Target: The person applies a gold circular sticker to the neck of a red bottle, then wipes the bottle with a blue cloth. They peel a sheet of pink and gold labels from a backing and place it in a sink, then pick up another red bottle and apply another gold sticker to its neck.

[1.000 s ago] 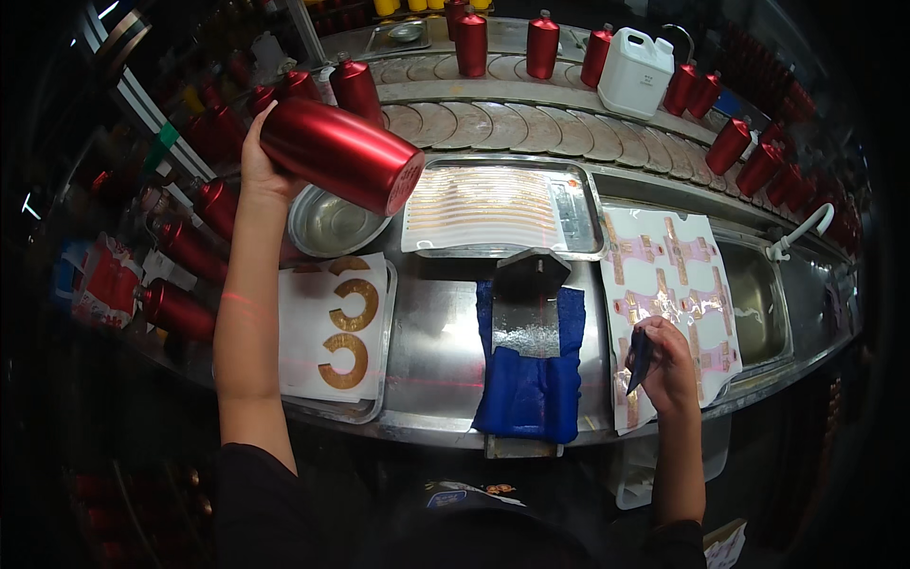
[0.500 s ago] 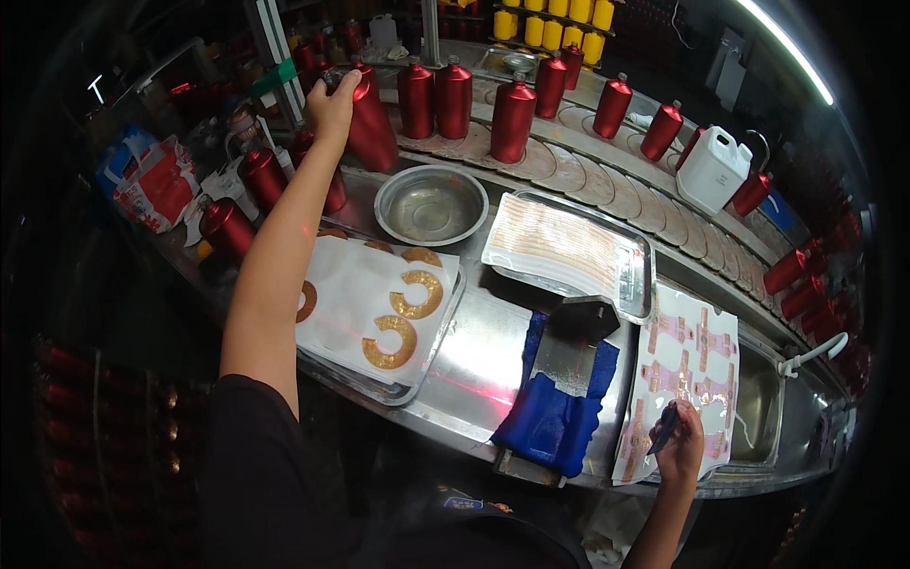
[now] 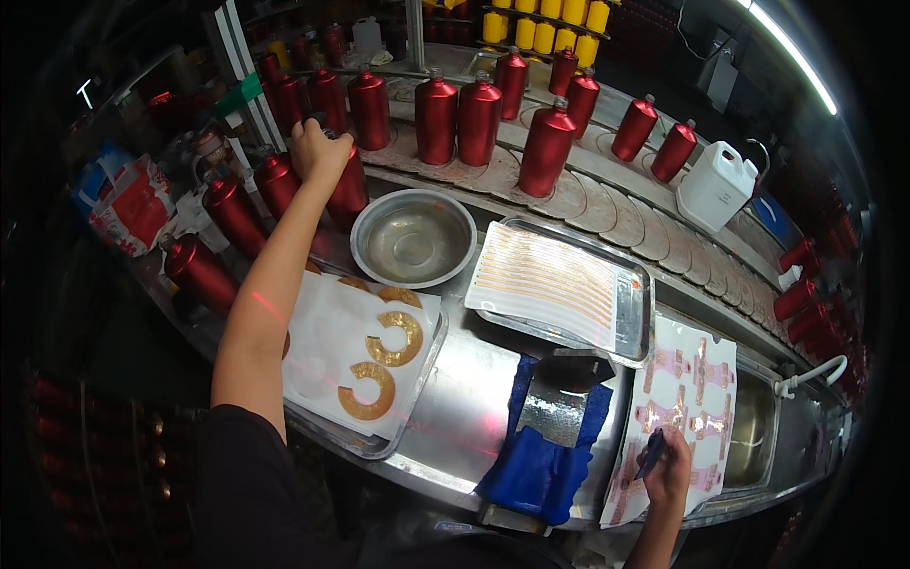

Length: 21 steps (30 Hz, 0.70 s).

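Observation:
Up at the left, my left hand (image 3: 319,155) is closed around the top of a red metallic bottle (image 3: 350,192), just behind the steel bowl (image 3: 414,201). More red bottles (image 3: 277,182) stand to its left on the bench. Low on the right, my right hand (image 3: 671,465) pinches a small dark blue flat piece (image 3: 650,453), perhaps a scraper. It hovers over a sheet of pink and gold decals (image 3: 661,417). Between my arms, a blue cloth (image 3: 538,474) drapes a wet block with a black piece (image 3: 572,369) at its far end.
A sheet with gold C-shaped decals (image 3: 393,339) lies on a tray at left. Behind the block, another tray (image 3: 646,322) bears a sheet of gold strips. Red bottles (image 3: 546,150) stand along the plate conveyor (image 3: 607,201), near a white jug (image 3: 716,187). A sink (image 3: 752,436) is at right.
My left hand has brought the red bottle down from the conveyor's edge to the bench beside the other bottles. The right hand still holds the dark blue piece. The view has shifted slightly.

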Motion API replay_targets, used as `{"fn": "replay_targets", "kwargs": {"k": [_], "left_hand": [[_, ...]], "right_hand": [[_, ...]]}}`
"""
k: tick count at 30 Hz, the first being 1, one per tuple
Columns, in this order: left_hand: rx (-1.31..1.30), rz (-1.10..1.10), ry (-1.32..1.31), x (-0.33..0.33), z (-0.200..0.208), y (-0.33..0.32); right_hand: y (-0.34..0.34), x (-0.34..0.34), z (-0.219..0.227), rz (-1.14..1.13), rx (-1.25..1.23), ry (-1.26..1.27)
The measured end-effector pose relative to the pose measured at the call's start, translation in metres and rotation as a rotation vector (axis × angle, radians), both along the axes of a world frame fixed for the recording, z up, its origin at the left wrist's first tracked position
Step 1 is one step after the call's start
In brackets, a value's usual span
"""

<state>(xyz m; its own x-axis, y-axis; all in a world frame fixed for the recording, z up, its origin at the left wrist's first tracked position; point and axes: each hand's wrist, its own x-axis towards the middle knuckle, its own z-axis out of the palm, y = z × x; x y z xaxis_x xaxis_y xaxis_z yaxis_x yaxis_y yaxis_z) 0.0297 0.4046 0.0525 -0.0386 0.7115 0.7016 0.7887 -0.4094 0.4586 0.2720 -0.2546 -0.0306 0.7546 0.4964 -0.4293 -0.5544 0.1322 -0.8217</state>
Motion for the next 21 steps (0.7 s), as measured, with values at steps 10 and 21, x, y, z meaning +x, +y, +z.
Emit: {"fn": "replay_targets", "kwargs": {"k": [10, 21], "left_hand": [[-0.144, -0.504, -0.329, 0.192, 0.02, 0.018], [-0.256, -0.595, -0.333, 0.272, -0.013, 0.005]], "right_hand": [[0.003, -0.001, -0.009, -0.044, 0.036, -0.005], [-0.022, 0.007, -0.016, -0.209, -0.017, 0.004]]}}
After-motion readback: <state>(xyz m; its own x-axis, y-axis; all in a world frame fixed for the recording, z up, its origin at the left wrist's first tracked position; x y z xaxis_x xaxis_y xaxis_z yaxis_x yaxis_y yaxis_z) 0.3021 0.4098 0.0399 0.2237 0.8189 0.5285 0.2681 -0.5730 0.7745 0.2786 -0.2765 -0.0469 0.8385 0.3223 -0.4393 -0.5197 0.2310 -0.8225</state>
